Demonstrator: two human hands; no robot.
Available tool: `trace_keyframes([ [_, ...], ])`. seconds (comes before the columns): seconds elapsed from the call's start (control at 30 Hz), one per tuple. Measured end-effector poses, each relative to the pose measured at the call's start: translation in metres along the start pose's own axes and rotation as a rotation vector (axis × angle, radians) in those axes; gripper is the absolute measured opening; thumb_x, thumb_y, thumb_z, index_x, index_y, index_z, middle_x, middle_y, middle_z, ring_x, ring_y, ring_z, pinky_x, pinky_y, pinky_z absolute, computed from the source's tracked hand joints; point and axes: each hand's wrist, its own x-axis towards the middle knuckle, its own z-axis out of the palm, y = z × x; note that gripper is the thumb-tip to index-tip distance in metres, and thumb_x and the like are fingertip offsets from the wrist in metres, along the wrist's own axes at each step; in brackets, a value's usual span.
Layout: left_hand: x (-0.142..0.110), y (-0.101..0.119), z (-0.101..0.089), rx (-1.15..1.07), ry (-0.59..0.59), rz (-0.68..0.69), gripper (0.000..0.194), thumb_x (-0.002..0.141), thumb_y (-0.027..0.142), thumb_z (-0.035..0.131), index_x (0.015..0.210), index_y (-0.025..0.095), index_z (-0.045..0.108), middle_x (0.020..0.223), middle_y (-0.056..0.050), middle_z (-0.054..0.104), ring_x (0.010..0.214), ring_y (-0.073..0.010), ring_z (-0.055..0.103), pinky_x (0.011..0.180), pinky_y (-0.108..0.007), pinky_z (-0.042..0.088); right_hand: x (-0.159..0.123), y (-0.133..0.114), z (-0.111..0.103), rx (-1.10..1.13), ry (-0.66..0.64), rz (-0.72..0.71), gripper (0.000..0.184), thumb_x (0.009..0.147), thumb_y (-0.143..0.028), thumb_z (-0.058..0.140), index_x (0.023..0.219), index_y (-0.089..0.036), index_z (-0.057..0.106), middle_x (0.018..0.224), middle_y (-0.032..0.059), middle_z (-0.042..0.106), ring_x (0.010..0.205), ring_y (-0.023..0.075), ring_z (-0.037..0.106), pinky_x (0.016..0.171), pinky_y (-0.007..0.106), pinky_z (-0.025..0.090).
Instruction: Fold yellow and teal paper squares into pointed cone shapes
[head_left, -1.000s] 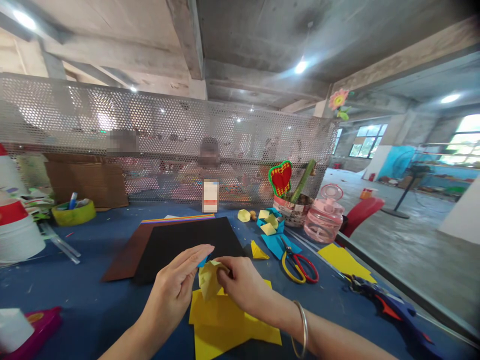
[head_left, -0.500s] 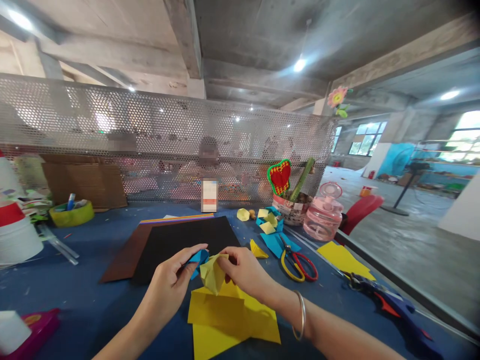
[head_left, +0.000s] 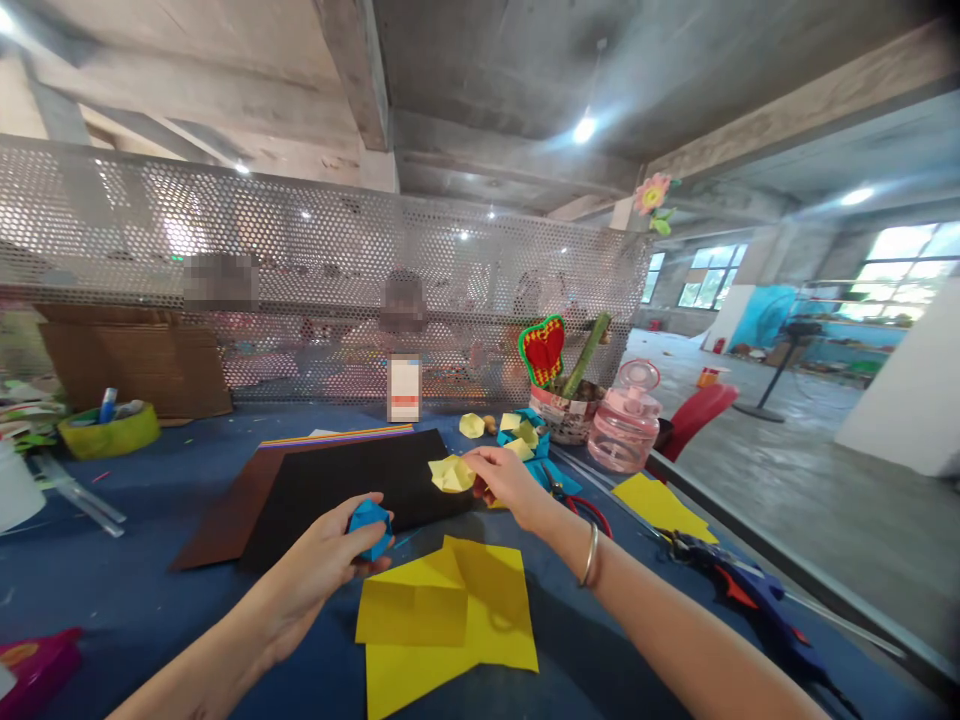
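Observation:
A small folded blue paper piece (head_left: pixel 369 528) is pinched in my left hand (head_left: pixel 341 545), above the table left of the yellow sheets. My right hand (head_left: pixel 506 480) grips a pale yellow folded paper piece (head_left: pixel 451 474) by its right edge, over the corner of the black sheet (head_left: pixel 352 475). Creased yellow paper sheets (head_left: pixel 442 620) lie overlapping in front of me. Just beyond my right hand are a blue and pale yellow folded paper form (head_left: pixel 532 432) and a small pale yellow folded piece (head_left: pixel 472 426). My right wrist partly hides the red-handled scissors (head_left: pixel 592 514).
At right lie a blue glue gun (head_left: pixel 750 580) and more yellow paper (head_left: pixel 664 505). A pink water bottle (head_left: pixel 624 430) and a wrapped pot (head_left: pixel 566 415) stand behind. A brown sheet (head_left: pixel 232 520) and a yellow-green tape roll (head_left: pixel 112 435) are leftward. A perforated metal screen (head_left: pixel 315 250) edges the table's back.
My right hand has carried the pale yellow piece up and away from the blue piece, farther over the table. My left hand has moved slightly left and turned the blue piece. The view shifted right.

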Motion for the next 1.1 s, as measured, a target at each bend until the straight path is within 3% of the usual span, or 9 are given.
trace_keyframes([
  [0.2, 0.033, 0.024, 0.042, -0.026, -0.05, -0.006, 0.035, 0.09, 0.022, 0.057, 0.123, 0.012, 0.049, 0.106, -0.01, 0.063, 0.087, -0.0177, 0.066, 0.078, -0.035, 0.057, 0.013, 0.006, -0.025, -0.041, 0.052, 0.091, 0.024, 0.095, -0.035, 0.053, 0.098, -0.012, 0.06, 0.085, 0.0014, 0.062, 0.065, 0.0104, 0.059, 0.057, 0.025, 0.051],
  [0.3, 0.059, 0.031, 0.07, 0.013, -0.089, 0.057, 0.029, 0.091, 0.029, 0.058, 0.117, 0.016, 0.056, 0.113, -0.007, 0.062, 0.091, -0.02, 0.065, 0.076, -0.039, 0.056, 0.017, 0.005, -0.033, -0.075, 0.067, 0.079, 0.024, 0.095, -0.035, 0.053, 0.103, -0.013, 0.059, 0.091, 0.0031, 0.063, 0.07, 0.0121, 0.061, 0.061, 0.027, 0.053],
  [0.4, 0.075, 0.029, 0.083, 0.1, -0.05, 0.137, 0.032, 0.09, 0.03, 0.059, 0.12, 0.017, 0.055, 0.121, -0.009, 0.059, 0.1, -0.0232, 0.062, 0.083, -0.044, 0.054, 0.016, 0.007, -0.04, -0.128, 0.079, 0.045, 0.025, 0.095, -0.034, 0.051, 0.108, -0.013, 0.057, 0.089, 0.003, 0.063, 0.066, 0.0112, 0.06, 0.057, 0.025, 0.052],
  [0.5, 0.069, 0.021, 0.072, 0.198, 0.001, 0.246, 0.039, 0.088, 0.026, 0.061, 0.125, 0.019, 0.052, 0.132, -0.01, 0.052, 0.113, -0.0275, 0.056, 0.093, -0.05, 0.047, 0.003, 0.012, -0.047, -0.208, 0.086, -0.014, 0.031, 0.094, -0.028, 0.051, 0.121, -0.014, 0.051, 0.089, 0.0042, 0.063, 0.063, 0.0111, 0.059, 0.051, 0.022, 0.047],
  [0.6, 0.042, 0.011, 0.047, 0.277, -0.018, 0.336, 0.045, 0.08, 0.021, 0.064, 0.123, 0.016, 0.053, 0.132, -0.014, 0.053, 0.118, -0.0294, 0.053, 0.098, -0.047, 0.043, -0.021, 0.015, -0.049, -0.282, 0.044, -0.094, 0.031, 0.09, -0.025, 0.052, 0.12, -0.014, 0.054, 0.09, 0.0048, 0.064, 0.067, 0.0126, 0.059, 0.054, 0.022, 0.045],
  [0.7, 0.012, 0.001, 0.02, 0.352, -0.038, 0.38, 0.035, 0.077, 0.031, 0.061, 0.111, 0.022, 0.06, 0.117, -0.011, 0.064, 0.113, -0.0325, 0.056, 0.094, -0.051, 0.044, -0.045, 0.011, -0.039, -0.321, -0.059, -0.168, 0.027, 0.088, -0.025, 0.053, 0.112, -0.015, 0.06, 0.085, 0.0033, 0.066, 0.07, 0.0141, 0.06, 0.062, 0.024, 0.046],
  [0.8, -0.008, -0.01, 0.003, 0.484, -0.033, 0.459, 0.031, 0.078, 0.033, 0.058, 0.108, 0.025, 0.062, 0.111, -0.007, 0.066, 0.11, -0.0306, 0.058, 0.097, -0.05, 0.042, -0.061, 0.001, -0.022, -0.346, -0.137, -0.224, 0.024, 0.087, -0.025, 0.055, 0.106, -0.017, 0.065, 0.092, 0.005, 0.069, 0.08, 0.0162, 0.062, 0.071, 0.027, 0.046],
  [0.93, -0.02, -0.023, -0.004, 0.65, -0.059, 0.478, 0.025, 0.085, 0.03, 0.05, 0.108, 0.026, 0.059, 0.111, -0.005, 0.066, 0.107, -0.0264, 0.06, 0.095, -0.045, 0.045, -0.067, -0.014, -0.004, -0.353, -0.188, -0.268, 0.022, 0.089, -0.025, 0.052, 0.103, -0.018, 0.067, 0.094, 0.0047, 0.07, 0.082, 0.0158, 0.062, 0.07, 0.026, 0.045],
  [1.1, -0.028, -0.032, -0.007, 0.73, -0.088, 0.47, 0.024, 0.086, 0.026, 0.048, 0.109, 0.027, 0.055, 0.12, -0.006, 0.061, 0.112, -0.0247, 0.058, 0.098, -0.043, 0.043, -0.068, -0.025, 0.0, -0.359, -0.225, -0.278, 0.021, 0.091, -0.025, 0.048, 0.099, -0.018, 0.067, 0.09, 0.0031, 0.069, 0.079, 0.014, 0.061, 0.065, 0.023, 0.042],
])
